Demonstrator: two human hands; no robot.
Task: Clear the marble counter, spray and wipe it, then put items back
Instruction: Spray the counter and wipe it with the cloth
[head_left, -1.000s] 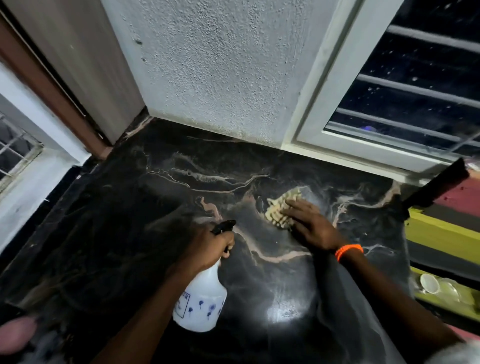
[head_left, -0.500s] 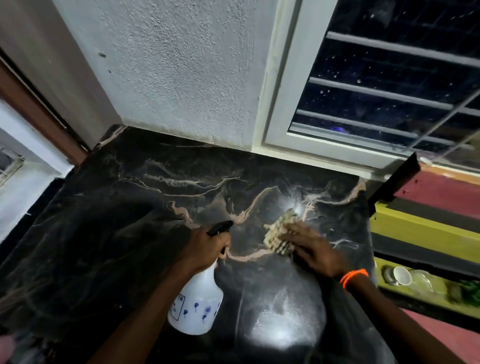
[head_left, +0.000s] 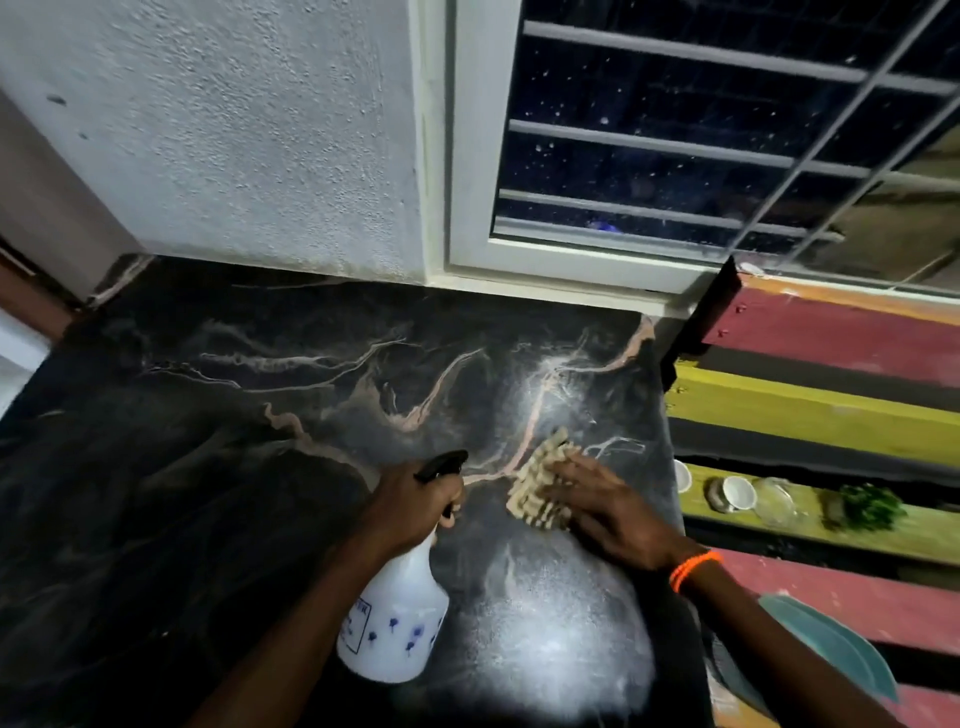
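Note:
The black marble counter (head_left: 218, 467) with pale veins fills the lower frame and carries a wet, misty sheen at its right side. My left hand (head_left: 410, 506) grips the neck of a white spray bottle (head_left: 395, 623) with blue flower prints; its black nozzle (head_left: 441, 462) points to the right. My right hand (head_left: 608, 509) lies flat with straight fingers on a beige knobbly cloth (head_left: 535, 483), pressing it onto the counter near the right edge. An orange band sits on that wrist.
A textured white wall (head_left: 234, 145) and a barred window (head_left: 701, 135) stand behind the counter. To the right is a striped red, yellow and black bench (head_left: 810, 410) bearing white cups (head_left: 737, 493), a glass jar and green leaves. A teal plate (head_left: 831, 649) shows at lower right.
My right hand slid the cloth rightward across the counter towards its right edge. The view swung right, showing more window and bench. The left hand kept hold of the bottle.

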